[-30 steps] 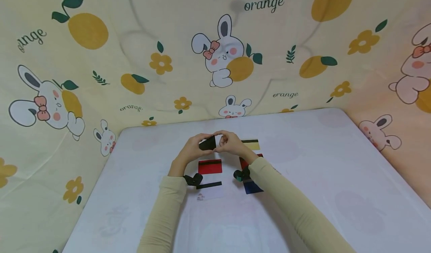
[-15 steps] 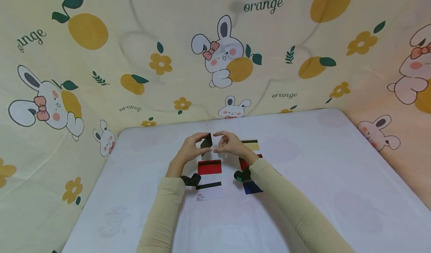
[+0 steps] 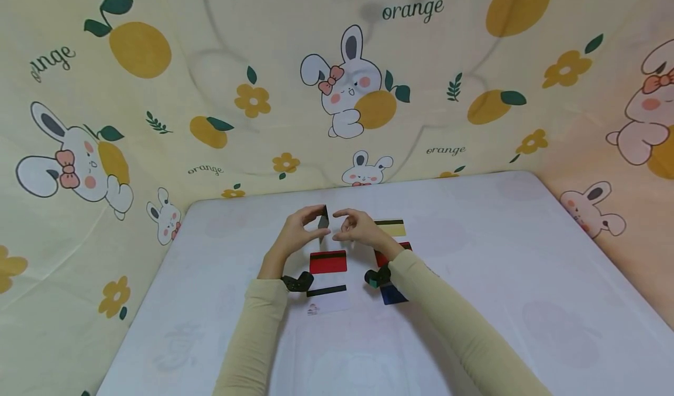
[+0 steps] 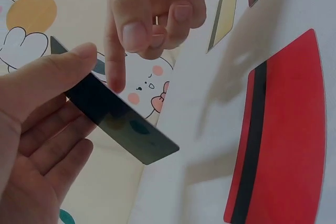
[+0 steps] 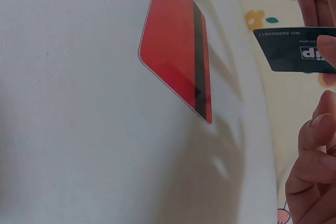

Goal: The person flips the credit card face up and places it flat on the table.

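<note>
A black card point(image 3: 324, 216) is pinched between the thumb and fingers of my left hand point(image 3: 295, 229), above the far middle of the table. It is turned nearly edge-on in the head view. In the right wrist view, white print "vip" and a number show on the card point(image 5: 283, 51). My right hand point(image 3: 360, 227) hovers just right of it, thumb and index finger apart, the other fingers loosely bent, holding nothing. A red card point(image 3: 328, 263) with a black stripe lies on the table below the hands.
A white striped card point(image 3: 329, 303) lies nearest me. On the right lie a gold card point(image 3: 391, 229), a red card point(image 3: 381, 260) and a dark blue card point(image 3: 393, 295), partly behind my right arm. A patterned cloth point(image 3: 284, 133) hangs behind the white table point(image 3: 474, 238).
The right hand's fingers have come off the black card. My left hand has drawn slightly left, and the card has turned from facing the head camera to nearly edge-on.
</note>
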Tool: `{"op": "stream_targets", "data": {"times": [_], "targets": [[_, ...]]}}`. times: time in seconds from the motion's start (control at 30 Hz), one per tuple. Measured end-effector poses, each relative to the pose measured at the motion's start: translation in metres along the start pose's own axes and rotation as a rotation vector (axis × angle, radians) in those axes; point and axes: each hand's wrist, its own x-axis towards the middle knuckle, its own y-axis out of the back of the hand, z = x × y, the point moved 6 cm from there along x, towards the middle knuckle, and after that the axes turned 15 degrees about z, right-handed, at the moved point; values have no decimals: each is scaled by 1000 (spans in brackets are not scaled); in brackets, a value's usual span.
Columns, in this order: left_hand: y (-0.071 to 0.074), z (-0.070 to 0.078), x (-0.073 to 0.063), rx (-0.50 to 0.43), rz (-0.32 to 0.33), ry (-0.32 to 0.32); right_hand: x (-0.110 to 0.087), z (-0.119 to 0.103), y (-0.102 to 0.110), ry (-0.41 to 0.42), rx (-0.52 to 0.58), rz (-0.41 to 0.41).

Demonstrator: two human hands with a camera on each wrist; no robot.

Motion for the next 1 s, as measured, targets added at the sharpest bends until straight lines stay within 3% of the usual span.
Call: {"op": "stream_targets", "data": {"times": [0.47, 1.0], "targets": [[5, 5, -3, -130, 23, 46, 0, 14, -2, -162, 55, 8], [6, 8, -6, -222, 40, 86, -3, 22, -17, -204, 48, -86]]}}
